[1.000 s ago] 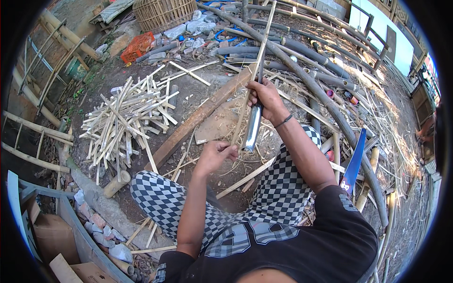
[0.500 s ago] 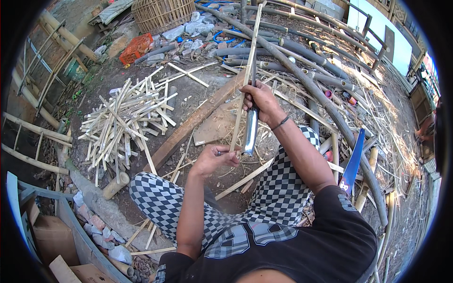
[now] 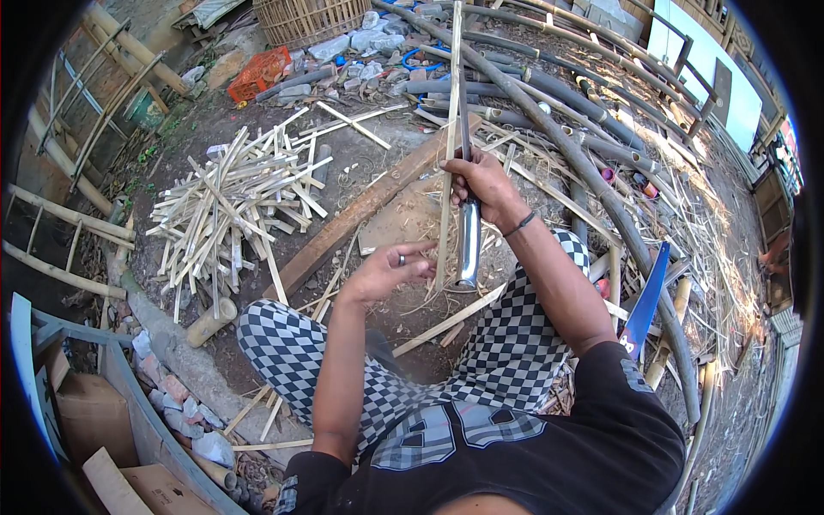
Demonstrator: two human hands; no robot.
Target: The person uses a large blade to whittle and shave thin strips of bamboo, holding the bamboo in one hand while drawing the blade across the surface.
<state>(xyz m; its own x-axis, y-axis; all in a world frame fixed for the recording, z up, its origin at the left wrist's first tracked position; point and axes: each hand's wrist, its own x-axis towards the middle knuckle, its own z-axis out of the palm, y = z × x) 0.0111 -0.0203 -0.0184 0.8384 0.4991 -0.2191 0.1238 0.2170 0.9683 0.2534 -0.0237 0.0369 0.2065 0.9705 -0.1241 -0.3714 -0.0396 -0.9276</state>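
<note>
My right hand [image 3: 485, 187] is closed round a machete with a shiny metal handle [image 3: 469, 249], whose dark narrow blade [image 3: 464, 107] points away from me. The same hand pinches a long, pale bamboo strip [image 3: 445, 215] with thumb and fingers, alongside the machete. The strip stretches from near my lap toward the top of the view. Close beside its near end is my left hand [image 3: 384, 275], fingers apart and holding nothing. Whether its fingertips brush the strip is hard to make out.
A heap of split bamboo strips [image 3: 236, 206] lies left of a wooden beam [image 3: 365, 219]. Bamboo poles [image 3: 592, 172] cross the ground on the right. A blue saw blade [image 3: 644, 300] leans by my right elbow. Farther off are an orange crate [image 3: 259, 75] and a woven basket [image 3: 311, 17].
My left hand has let go of the bamboo strip's near end and its fingers have spread. The strip and machete have turned slightly more upright in the view.
</note>
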